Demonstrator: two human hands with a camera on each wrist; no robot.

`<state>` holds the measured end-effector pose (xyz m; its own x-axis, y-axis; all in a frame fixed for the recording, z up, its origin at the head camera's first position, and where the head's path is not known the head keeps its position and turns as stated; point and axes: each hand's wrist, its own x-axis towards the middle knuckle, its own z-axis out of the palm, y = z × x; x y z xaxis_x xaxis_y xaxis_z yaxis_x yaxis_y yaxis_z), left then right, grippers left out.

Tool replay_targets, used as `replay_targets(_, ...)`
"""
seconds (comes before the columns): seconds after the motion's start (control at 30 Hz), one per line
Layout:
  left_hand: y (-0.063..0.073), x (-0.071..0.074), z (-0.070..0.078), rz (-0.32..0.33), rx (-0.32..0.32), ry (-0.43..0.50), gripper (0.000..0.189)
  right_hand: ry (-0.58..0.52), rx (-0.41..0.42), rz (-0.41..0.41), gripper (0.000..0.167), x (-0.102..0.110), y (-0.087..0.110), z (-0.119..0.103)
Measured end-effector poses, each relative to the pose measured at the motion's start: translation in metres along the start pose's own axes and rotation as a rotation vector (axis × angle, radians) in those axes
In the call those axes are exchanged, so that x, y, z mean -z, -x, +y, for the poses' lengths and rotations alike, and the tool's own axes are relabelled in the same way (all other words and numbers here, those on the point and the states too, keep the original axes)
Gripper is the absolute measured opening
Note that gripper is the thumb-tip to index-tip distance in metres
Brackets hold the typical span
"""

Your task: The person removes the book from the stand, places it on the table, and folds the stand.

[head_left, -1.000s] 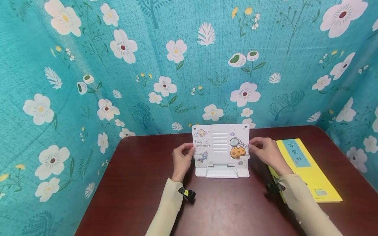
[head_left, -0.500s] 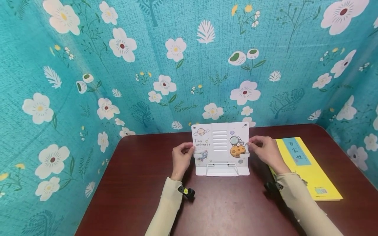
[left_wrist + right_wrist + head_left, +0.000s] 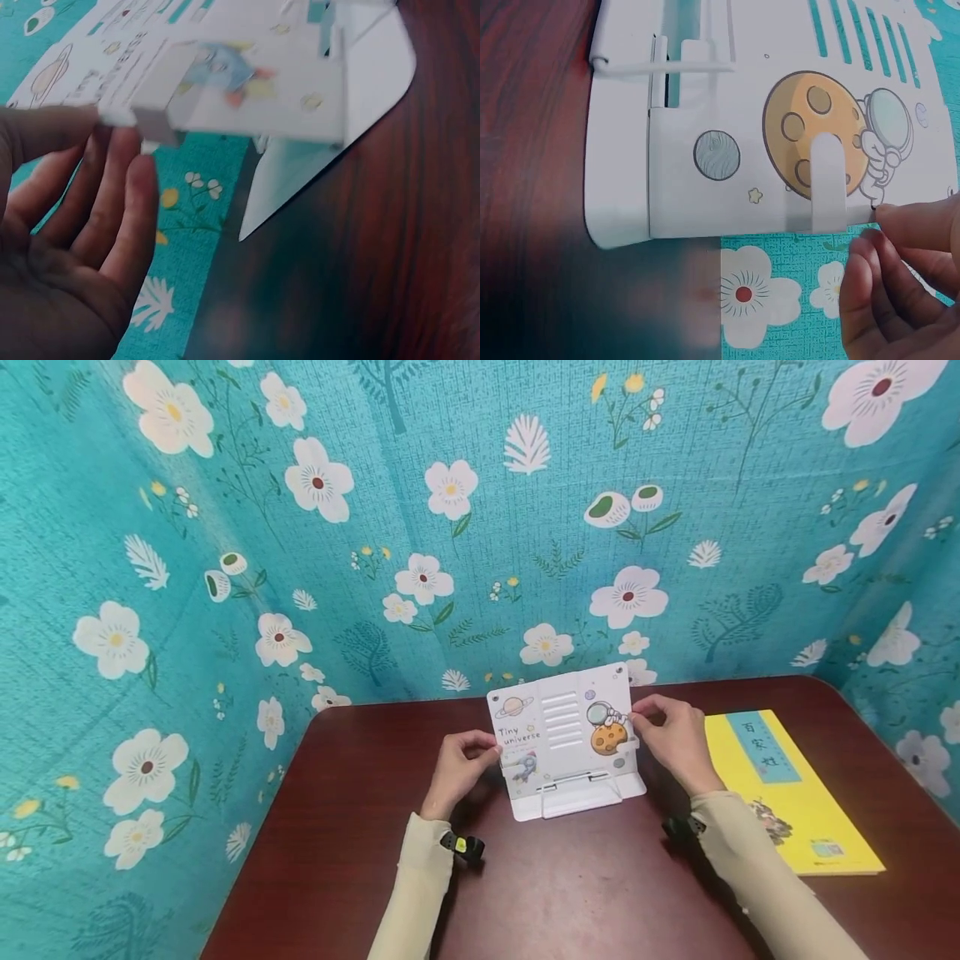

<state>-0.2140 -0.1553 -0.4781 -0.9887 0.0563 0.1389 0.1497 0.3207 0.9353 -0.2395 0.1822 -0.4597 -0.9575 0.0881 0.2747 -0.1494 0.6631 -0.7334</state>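
Observation:
A white book stand (image 3: 562, 735) with "Tiny universe" lettering, a planet, a rocket and an astronaut printed on it stands tilted back on the table, turned at an angle in the head view. My left hand (image 3: 459, 772) pinches its left edge between thumb and fingers, beside the page clip (image 3: 247, 90). On the opposite side my right hand (image 3: 675, 743) pinches the right edge near the astronaut, just past the other clip (image 3: 828, 184). A wire holder (image 3: 581, 797) lies across the stand's lower ledge.
A yellow book (image 3: 795, 802) with a blue title panel lies flat on the right, partly under my right forearm. The dark red-brown table (image 3: 360, 827) ends against a teal flowered curtain (image 3: 480, 552). Both wrists wear black straps.
The book stand has turned from facing squarely to slanted: its right side is now higher and its left side lower in the head view. Both hands keep their grip and move with it.

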Motion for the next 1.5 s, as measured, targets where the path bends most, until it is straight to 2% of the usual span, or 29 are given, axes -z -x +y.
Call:
replay_targets(0.2, 0.002, 0.006, 0.001, -0.121, 0.015, 0.027, 0.006, -0.026, 0.032, 0.038, 0.01, -0.006, 0.001, -0.005)
replay_targets(0.43, 0.005, 0.012, 0.009, -0.261, 0.07, 0.034, 0.009, -0.039, 0.059, -0.004, 0.018, -0.012, 0.003, -0.014)
replay_targets(0.63, 0.007, 0.015, 0.011, -0.372, 0.088, 0.079, 0.013, -0.038, 0.106, -0.039, 0.024, -0.02, 0.007, -0.018)
replay_targets(0.77, 0.009, 0.016, 0.013, -0.427, 0.087, 0.064, 0.016, -0.054, 0.115, -0.066, 0.027, -0.024, 0.009, -0.02)
replay_targets(0.93, 0.009, 0.014, 0.021, -0.484, 0.065, 0.024, 0.022, -0.077, 0.124, -0.082, 0.029, -0.03, 0.011, -0.023)
replay_targets(1.13, 0.012, 0.008, 0.034, -0.541, 0.015, -0.023, 0.023, -0.103, 0.205, -0.06, 0.026, -0.038, 0.013, -0.025)
replay_targets(1.3, 0.012, -0.001, 0.038, -0.603, -0.042, -0.034, 0.034, -0.134, 0.251, -0.081, 0.026, -0.042, 0.016, -0.027)
replay_targets(1.5, 0.014, -0.012, 0.045, -0.619, -0.111, -0.082, 0.038, -0.124, 0.254, -0.126, 0.032, -0.046, 0.019, -0.028)
